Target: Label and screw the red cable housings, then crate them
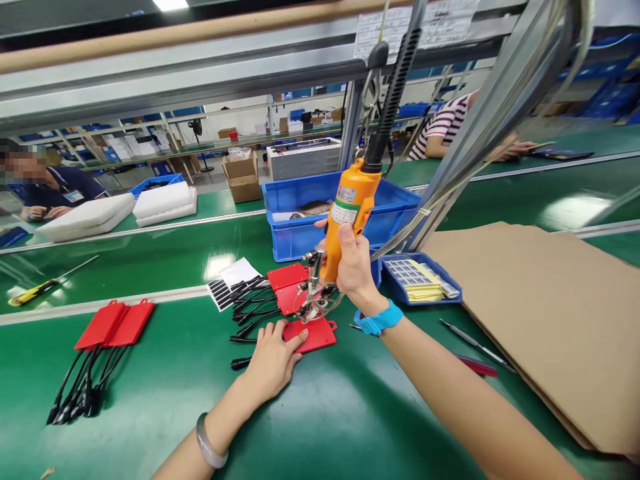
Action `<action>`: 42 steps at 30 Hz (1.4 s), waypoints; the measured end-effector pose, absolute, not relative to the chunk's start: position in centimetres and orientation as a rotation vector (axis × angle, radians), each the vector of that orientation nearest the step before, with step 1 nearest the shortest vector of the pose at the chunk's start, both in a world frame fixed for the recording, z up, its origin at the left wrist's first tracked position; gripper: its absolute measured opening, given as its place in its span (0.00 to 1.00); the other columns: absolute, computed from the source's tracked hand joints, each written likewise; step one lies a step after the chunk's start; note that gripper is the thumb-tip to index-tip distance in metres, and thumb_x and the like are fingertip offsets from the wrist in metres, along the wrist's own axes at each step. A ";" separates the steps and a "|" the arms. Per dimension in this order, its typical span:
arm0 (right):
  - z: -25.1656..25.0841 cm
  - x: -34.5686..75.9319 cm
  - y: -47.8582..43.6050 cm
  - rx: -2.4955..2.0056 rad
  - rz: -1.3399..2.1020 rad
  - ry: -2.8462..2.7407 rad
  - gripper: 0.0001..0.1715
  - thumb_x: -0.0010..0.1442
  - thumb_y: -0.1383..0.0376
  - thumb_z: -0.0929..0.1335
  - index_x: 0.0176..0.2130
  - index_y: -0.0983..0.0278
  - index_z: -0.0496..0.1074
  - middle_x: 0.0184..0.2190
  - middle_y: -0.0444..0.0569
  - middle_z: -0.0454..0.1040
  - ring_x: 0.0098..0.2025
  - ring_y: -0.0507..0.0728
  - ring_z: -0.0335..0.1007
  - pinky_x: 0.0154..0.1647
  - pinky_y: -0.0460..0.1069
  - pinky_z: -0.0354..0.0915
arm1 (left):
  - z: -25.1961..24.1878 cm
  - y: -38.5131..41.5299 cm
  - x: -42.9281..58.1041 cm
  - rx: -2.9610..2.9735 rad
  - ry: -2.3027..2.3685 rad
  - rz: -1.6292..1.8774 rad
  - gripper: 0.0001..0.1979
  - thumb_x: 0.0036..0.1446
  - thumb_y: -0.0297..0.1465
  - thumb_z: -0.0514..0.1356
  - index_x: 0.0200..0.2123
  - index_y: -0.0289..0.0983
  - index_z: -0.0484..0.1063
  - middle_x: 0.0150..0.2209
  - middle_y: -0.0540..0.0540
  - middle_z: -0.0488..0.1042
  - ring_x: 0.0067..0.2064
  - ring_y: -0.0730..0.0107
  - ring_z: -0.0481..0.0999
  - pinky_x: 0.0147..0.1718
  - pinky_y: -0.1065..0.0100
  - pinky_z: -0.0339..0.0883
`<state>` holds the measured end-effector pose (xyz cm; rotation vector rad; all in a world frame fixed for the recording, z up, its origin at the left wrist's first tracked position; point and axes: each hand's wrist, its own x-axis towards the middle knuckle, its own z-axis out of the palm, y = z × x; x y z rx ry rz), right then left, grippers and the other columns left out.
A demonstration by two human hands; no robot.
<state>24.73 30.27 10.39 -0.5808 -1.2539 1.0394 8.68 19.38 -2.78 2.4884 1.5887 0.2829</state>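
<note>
The shiny orange plastic electric screwdriver (350, 213) has a bright metal tip, the flat red tag (313, 333) looks like smooth matt plastic, the green table top (350, 413) is smooth and glossy, the big brown cardboard sheet (550, 313) is dull and rough, and the blue plastic bin (295, 240) is smooth.

Head camera looks forward-down, close over green workbench (350, 413).
</note>
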 end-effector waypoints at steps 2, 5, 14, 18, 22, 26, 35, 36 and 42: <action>10.3 24.6 30.3 -0.576 1.028 -1.262 0.29 0.59 0.42 0.66 0.41 0.65 0.70 0.19 0.41 0.64 0.17 0.49 0.59 0.18 0.45 0.61 | -2.9 19.3 8.7 2.488 1.599 0.290 0.23 0.65 0.33 0.51 0.62 0.52 0.58 0.55 0.38 0.57 0.50 0.53 0.62 0.46 0.52 0.62; 10.3 24.2 30.3 -0.607 0.994 -1.288 0.30 0.58 0.40 0.66 0.38 0.65 0.69 0.18 0.41 0.64 0.16 0.49 0.59 0.16 0.44 0.59 | -3.0 19.3 8.7 2.483 1.599 0.308 0.23 0.65 0.33 0.51 0.62 0.52 0.58 0.55 0.38 0.57 0.49 0.53 0.62 0.46 0.52 0.62; 9.3 23.5 30.4 -0.657 0.986 -1.313 0.31 0.56 0.39 0.66 0.34 0.64 0.66 0.16 0.40 0.63 0.16 0.48 0.58 0.16 0.44 0.57 | -3.2 19.4 8.8 2.477 1.608 0.335 0.24 0.63 0.31 0.53 0.62 0.52 0.59 0.54 0.37 0.57 0.49 0.51 0.62 0.45 0.51 0.63; 9.4 24.1 29.6 -0.611 0.973 -1.278 0.29 0.58 0.41 0.66 0.38 0.65 0.68 0.19 0.41 0.65 0.16 0.48 0.59 0.17 0.45 0.59 | -3.3 19.2 8.7 2.501 1.605 0.373 0.24 0.63 0.33 0.54 0.62 0.51 0.59 0.53 0.37 0.57 0.50 0.51 0.62 0.45 0.52 0.64; 12.7 25.3 28.0 -0.537 0.890 -1.277 0.30 0.60 0.42 0.65 0.45 0.65 0.71 0.20 0.42 0.66 0.17 0.49 0.60 0.17 0.45 0.61 | -3.6 19.1 9.0 2.529 1.616 0.420 0.23 0.63 0.38 0.54 0.61 0.47 0.61 0.50 0.36 0.57 0.48 0.52 0.63 0.44 0.53 0.66; 15.8 26.1 26.8 -0.533 0.778 -1.304 0.28 0.60 0.41 0.64 0.41 0.62 0.73 0.19 0.42 0.65 0.18 0.50 0.60 0.17 0.46 0.61 | -4.1 19.1 9.7 2.548 1.643 0.417 0.25 0.62 0.39 0.54 0.61 0.43 0.61 0.47 0.37 0.57 0.44 0.54 0.64 0.42 0.55 0.68; 11.0 26.3 26.6 -0.636 0.913 -1.243 0.30 0.60 0.42 0.65 0.44 0.64 0.71 0.20 0.42 0.65 0.16 0.49 0.60 0.17 0.46 0.63 | -3.8 18.5 10.5 2.589 1.709 0.392 0.21 0.62 0.37 0.53 0.57 0.40 0.66 0.40 0.41 0.56 0.38 0.57 0.64 0.35 0.58 0.68; 10.6 26.3 26.6 -0.642 0.922 -1.235 0.30 0.60 0.41 0.65 0.44 0.64 0.71 0.21 0.42 0.65 0.16 0.49 0.60 0.17 0.46 0.63 | -3.7 18.5 10.5 2.590 1.710 0.394 0.20 0.62 0.37 0.53 0.56 0.40 0.66 0.40 0.41 0.56 0.38 0.57 0.64 0.35 0.58 0.68; 9.8 26.0 26.8 -0.617 0.964 -1.226 0.29 0.60 0.42 0.65 0.43 0.64 0.70 0.20 0.42 0.64 0.16 0.49 0.60 0.15 0.46 0.60 | -3.8 18.3 10.6 2.583 1.724 0.398 0.18 0.62 0.37 0.52 0.54 0.41 0.67 0.39 0.42 0.56 0.38 0.59 0.64 0.36 0.60 0.67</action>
